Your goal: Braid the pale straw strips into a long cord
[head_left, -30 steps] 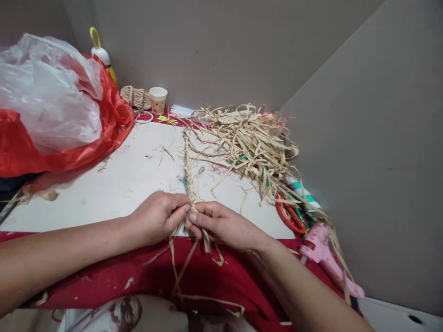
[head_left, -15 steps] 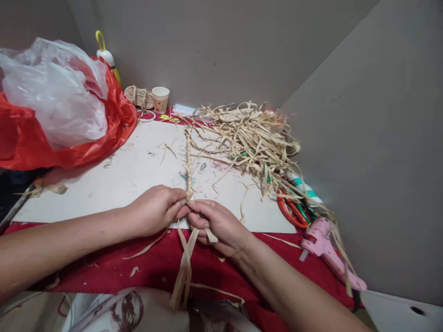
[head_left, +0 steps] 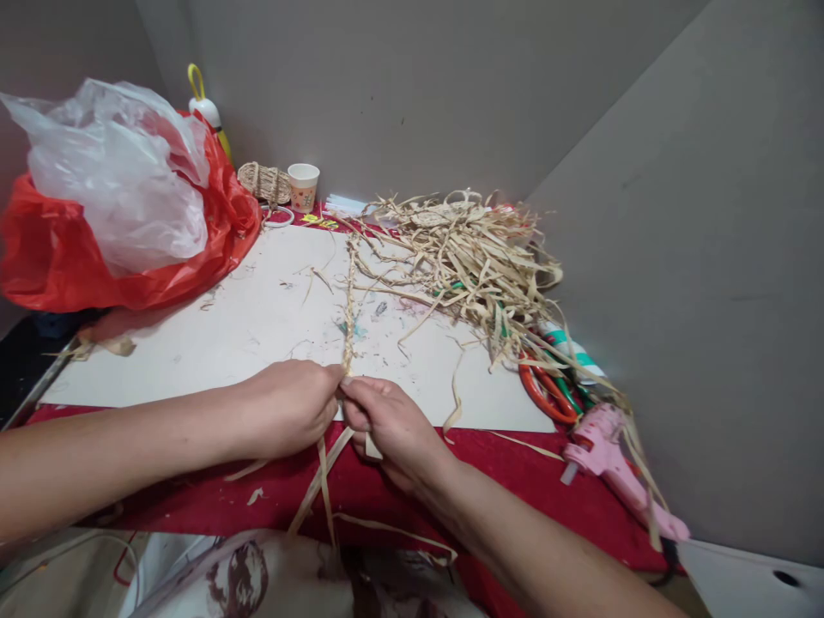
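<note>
A thin braid of pale dried straw strips [head_left: 350, 300] runs away from me across the white board [head_left: 206, 343]. At its near end my left hand [head_left: 299, 403] is closed, back of the hand up, pinching the strips. My right hand [head_left: 383, 421] is closed beside it, thumb and index finger on the same end, nearly touching the left fingertips. Loose straw strips [head_left: 322, 481] hang from between my hands over the red cloth [head_left: 206, 489] towards my lap. A short flat strip end pokes out under my right fingers. The exact pinch point is partly hidden.
A heap of straw strips [head_left: 476, 257] lies at the back right, beside orange-handled scissors [head_left: 547, 390] and a pink glue gun [head_left: 605, 455]. Red and white plastic bags [head_left: 122, 197] fill the left. A paper cup [head_left: 303, 187] and a twine bundle [head_left: 263, 183] stand behind.
My left hand has turned over, its back now facing up more. The hanging strips have swung left and spread apart. The view has shifted slightly.
</note>
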The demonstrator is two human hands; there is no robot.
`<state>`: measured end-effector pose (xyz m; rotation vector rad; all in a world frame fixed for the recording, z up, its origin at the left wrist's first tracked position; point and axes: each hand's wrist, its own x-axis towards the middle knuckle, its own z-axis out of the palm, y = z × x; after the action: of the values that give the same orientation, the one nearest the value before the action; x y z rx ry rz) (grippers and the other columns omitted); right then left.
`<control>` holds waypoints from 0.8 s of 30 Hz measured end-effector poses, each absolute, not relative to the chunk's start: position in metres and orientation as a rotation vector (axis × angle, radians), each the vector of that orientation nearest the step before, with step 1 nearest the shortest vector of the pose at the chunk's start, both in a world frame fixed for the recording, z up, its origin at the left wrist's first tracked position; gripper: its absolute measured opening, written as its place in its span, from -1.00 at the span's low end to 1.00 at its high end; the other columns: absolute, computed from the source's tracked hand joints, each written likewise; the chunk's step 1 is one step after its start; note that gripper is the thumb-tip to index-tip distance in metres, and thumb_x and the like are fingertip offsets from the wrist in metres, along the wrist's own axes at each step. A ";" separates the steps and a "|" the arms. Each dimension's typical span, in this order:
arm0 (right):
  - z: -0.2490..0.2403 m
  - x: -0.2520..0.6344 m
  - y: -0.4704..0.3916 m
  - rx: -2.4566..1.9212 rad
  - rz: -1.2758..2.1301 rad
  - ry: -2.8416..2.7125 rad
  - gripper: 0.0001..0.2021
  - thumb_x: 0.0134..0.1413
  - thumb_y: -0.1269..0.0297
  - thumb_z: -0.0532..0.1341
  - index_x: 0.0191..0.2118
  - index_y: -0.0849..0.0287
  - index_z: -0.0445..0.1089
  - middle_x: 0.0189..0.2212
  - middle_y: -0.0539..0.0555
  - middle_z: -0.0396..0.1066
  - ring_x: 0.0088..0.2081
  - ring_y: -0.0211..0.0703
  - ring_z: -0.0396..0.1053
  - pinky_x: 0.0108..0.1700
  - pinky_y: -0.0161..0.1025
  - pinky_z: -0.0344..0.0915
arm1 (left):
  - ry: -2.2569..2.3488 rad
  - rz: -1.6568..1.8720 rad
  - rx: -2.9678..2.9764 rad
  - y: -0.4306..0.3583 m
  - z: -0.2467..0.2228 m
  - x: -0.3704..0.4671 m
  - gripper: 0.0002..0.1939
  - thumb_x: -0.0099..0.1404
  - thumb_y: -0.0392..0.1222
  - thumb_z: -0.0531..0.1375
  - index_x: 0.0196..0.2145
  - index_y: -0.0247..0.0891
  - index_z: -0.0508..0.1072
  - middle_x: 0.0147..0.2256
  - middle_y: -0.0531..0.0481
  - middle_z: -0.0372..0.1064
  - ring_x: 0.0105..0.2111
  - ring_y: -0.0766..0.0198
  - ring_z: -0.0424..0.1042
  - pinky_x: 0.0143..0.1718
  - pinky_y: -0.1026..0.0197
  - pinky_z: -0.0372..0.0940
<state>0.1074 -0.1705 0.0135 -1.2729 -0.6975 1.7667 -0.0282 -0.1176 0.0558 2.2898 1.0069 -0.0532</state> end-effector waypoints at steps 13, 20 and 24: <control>0.015 0.112 -0.175 -1.076 1.869 -0.573 -0.76 -0.05 0.26 0.22 -0.58 0.19 0.18 -0.79 -0.21 -0.09 -0.76 -0.48 -0.26 -0.73 -0.42 -0.30 | 0.793 0.112 1.477 -0.133 0.050 -0.032 -0.66 0.24 -0.14 0.02 -0.05 -0.29 0.25 -0.59 0.11 0.33 -0.65 0.37 0.28 -0.58 0.36 0.15; 0.018 0.124 -0.172 -1.060 1.956 -0.598 -0.82 -0.03 0.21 0.24 -0.41 0.24 0.34 -0.77 -0.24 -0.14 -0.75 -0.50 -0.30 -0.73 -0.47 -0.25 | 1.014 0.292 1.546 -0.108 0.051 -0.037 -0.69 0.16 -0.20 0.09 -0.14 -0.33 0.38 -0.69 0.19 0.16 -0.71 0.45 0.10 -0.64 0.38 0.01; 0.021 0.126 -0.168 -1.031 2.007 -0.597 -0.82 -0.02 0.22 0.23 -0.41 0.25 0.35 -0.78 -0.23 -0.12 -0.75 -0.50 -0.27 -0.73 -0.48 -0.24 | 0.830 0.384 1.365 -0.104 0.039 -0.027 -0.79 0.11 -0.25 0.12 -0.27 -0.33 0.40 -0.51 0.09 0.31 -0.56 0.45 0.21 -0.48 0.37 0.14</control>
<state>0.1261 -0.1685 0.0206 -1.0306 -0.5968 2.0066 -0.0270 -0.1035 0.0386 1.3653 0.8299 0.3835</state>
